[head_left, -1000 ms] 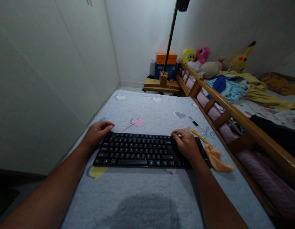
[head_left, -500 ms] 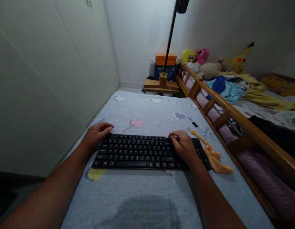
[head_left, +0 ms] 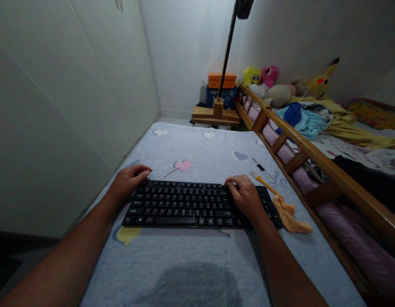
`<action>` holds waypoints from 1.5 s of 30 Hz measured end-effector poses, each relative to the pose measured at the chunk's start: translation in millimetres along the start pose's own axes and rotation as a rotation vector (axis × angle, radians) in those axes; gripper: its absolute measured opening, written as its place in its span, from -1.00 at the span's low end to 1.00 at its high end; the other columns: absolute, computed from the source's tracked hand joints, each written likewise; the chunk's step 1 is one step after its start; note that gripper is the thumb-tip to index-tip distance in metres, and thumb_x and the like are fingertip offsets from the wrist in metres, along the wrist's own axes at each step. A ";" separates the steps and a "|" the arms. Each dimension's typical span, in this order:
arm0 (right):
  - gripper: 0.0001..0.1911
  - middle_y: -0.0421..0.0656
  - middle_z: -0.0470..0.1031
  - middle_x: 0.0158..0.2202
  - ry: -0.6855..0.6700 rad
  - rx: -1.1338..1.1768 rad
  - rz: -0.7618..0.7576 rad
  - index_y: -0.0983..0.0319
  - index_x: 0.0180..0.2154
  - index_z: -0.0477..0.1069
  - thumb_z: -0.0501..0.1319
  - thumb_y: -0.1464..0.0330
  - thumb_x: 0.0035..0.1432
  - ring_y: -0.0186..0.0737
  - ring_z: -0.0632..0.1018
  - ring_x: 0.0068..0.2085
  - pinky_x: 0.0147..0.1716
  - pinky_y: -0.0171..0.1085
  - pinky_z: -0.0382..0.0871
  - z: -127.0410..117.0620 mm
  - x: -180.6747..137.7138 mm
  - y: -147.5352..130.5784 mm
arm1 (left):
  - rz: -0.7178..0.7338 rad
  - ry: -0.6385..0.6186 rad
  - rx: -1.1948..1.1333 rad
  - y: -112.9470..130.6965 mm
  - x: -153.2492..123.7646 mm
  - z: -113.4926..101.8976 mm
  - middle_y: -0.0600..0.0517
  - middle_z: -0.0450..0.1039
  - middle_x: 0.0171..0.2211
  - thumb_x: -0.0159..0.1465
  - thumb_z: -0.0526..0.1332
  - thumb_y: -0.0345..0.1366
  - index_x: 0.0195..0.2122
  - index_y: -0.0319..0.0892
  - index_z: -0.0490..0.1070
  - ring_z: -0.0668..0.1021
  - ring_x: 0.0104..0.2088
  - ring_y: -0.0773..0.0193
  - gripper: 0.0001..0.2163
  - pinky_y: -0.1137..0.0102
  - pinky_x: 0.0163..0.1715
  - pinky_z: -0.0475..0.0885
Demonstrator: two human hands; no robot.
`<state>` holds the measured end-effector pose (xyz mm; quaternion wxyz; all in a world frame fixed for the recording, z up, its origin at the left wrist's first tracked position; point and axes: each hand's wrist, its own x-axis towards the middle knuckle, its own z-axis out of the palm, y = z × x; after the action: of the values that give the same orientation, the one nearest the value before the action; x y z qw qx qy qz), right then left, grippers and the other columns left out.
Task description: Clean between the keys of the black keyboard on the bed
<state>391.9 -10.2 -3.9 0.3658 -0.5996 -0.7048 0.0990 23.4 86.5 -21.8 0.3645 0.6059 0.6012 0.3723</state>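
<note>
A black keyboard (head_left: 181, 204) lies flat on a pale blue heart-patterned blanket. At its far left corner rests my left hand (head_left: 130, 177), its fingers loosely stretched with a gap to the thumb. My right hand (head_left: 245, 194) is over the right part of the keyboard, thumb and fingers pinched together near the top row. A small white tip, seemingly of a cotton swab, pokes out of that pinch; the rest is hidden. Another cotton swab (head_left: 171, 172) lies on the blanket beyond the keyboard. The right hand covers some of the keys.
Right of the keyboard lie an orange-handled brush (head_left: 266, 184), an orange cloth (head_left: 288, 215) and a thin metal tool (head_left: 263, 169). A wooden bed rail (head_left: 299, 147) runs along the right. A white cabinet (head_left: 88, 106) stands left, and a black pole (head_left: 228, 49) rises behind.
Both hands and the keyboard stay nearly where they were. The view has shifted very slightly.
</note>
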 end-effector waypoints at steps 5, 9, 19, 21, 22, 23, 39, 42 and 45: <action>-0.82 -0.11 0.60 -0.31 -0.009 -0.001 -0.001 0.15 -0.35 0.50 0.13 0.40 0.24 -0.09 0.52 -0.18 -0.11 -0.12 0.34 -1.9 -0.3 -2.4 | 0.003 0.006 0.003 0.4 -0.3 0.6 0.07 0.47 -0.52 0.00 0.30 0.01 -0.32 -0.16 0.57 0.44 -0.49 0.25 -0.65 0.39 -0.47 0.31; -0.83 -0.11 0.60 -0.31 -0.027 -0.005 0.005 0.15 -0.36 0.49 0.14 0.40 0.23 -0.09 0.52 -0.18 -0.10 -0.13 0.34 -3.4 -1.4 -3.6 | 0.009 0.009 0.006 -0.3 -0.6 0.8 0.07 0.47 -0.51 0.02 0.29 -0.01 -0.32 -0.16 0.57 0.44 -0.50 0.26 -0.66 0.39 -0.48 0.32; -0.83 -0.11 0.58 -0.32 -0.022 -0.004 0.018 0.16 -0.36 0.49 0.14 0.41 0.22 -0.10 0.52 -0.19 -0.11 -0.14 0.33 -0.8 -1.6 -2.3 | 0.008 0.001 0.028 3.0 -0.2 -0.5 0.05 0.48 -0.49 -0.01 0.29 0.01 -0.34 -0.17 0.57 0.44 -0.47 0.23 -0.64 0.39 -0.45 0.31; -0.83 -0.11 0.58 -0.33 -0.015 -0.006 0.013 0.16 -0.36 0.49 0.14 0.41 0.22 -0.11 0.52 -0.20 -0.12 -0.14 0.33 -0.7 -1.5 -3.2 | 0.007 -0.003 0.029 3.2 -0.7 -0.6 0.06 0.47 -0.50 -0.01 0.29 0.01 -0.34 -0.16 0.56 0.43 -0.48 0.24 -0.64 0.39 -0.46 0.30; -0.83 -0.12 0.58 -0.33 -0.009 -0.007 0.011 0.15 -0.36 0.49 0.14 0.41 0.23 -0.11 0.52 -0.20 -0.13 -0.15 0.33 -0.7 -1.5 -3.5 | 0.006 -0.004 0.028 3.2 -1.0 -0.5 0.06 0.46 -0.51 0.00 0.29 0.01 -0.34 -0.16 0.56 0.43 -0.48 0.24 -0.64 0.39 -0.46 0.30; -0.83 -0.12 0.58 -0.33 -0.003 -0.008 0.008 0.15 -0.36 0.48 0.14 0.41 0.23 -0.11 0.52 -0.20 -0.12 -0.14 0.33 -0.6 -1.4 -3.7 | 0.006 -0.004 0.025 3.1 -1.2 -0.5 0.07 0.46 -0.51 0.00 0.28 0.01 -0.33 -0.16 0.56 0.42 -0.49 0.25 -0.64 0.39 -0.47 0.29; -0.81 -0.11 0.62 -0.28 -0.009 0.048 0.000 0.14 -0.32 0.54 0.15 0.38 0.26 -0.08 0.52 -0.16 -0.08 -0.10 0.35 7.6 -1.8 -2.5 | -0.014 0.008 -0.013 3.0 -3.1 0.8 0.08 0.47 -0.51 -0.01 0.30 -0.01 -0.32 -0.15 0.56 0.43 -0.50 0.25 -0.65 0.39 -0.48 0.30; -0.82 -0.11 0.63 -0.27 -0.017 0.052 -0.008 0.13 -0.31 0.55 0.16 0.37 0.27 -0.07 0.52 -0.15 -0.07 -0.08 0.35 10.8 -1.6 -4.5 | -0.003 0.004 -0.014 1.2 -1.8 0.6 0.06 0.48 -0.49 -0.01 0.30 -0.01 -0.33 -0.15 0.56 0.43 -0.49 0.25 -0.66 0.38 -0.47 0.29; -0.81 -0.11 0.63 -0.27 -0.020 0.049 -0.025 0.13 -0.31 0.55 0.16 0.37 0.27 -0.08 0.52 -0.16 -0.06 -0.08 0.35 11.9 -1.4 -6.3 | 0.000 -0.003 -0.017 -0.3 -1.3 0.6 0.07 0.45 -0.51 0.01 0.29 -0.01 -0.32 -0.15 0.57 0.41 -0.50 0.26 -0.66 0.39 -0.49 0.27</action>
<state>379.5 -9.6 -9.3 0.3745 -0.5806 -0.7133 0.1174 23.7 85.2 -22.3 0.3706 0.6031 0.5976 0.3767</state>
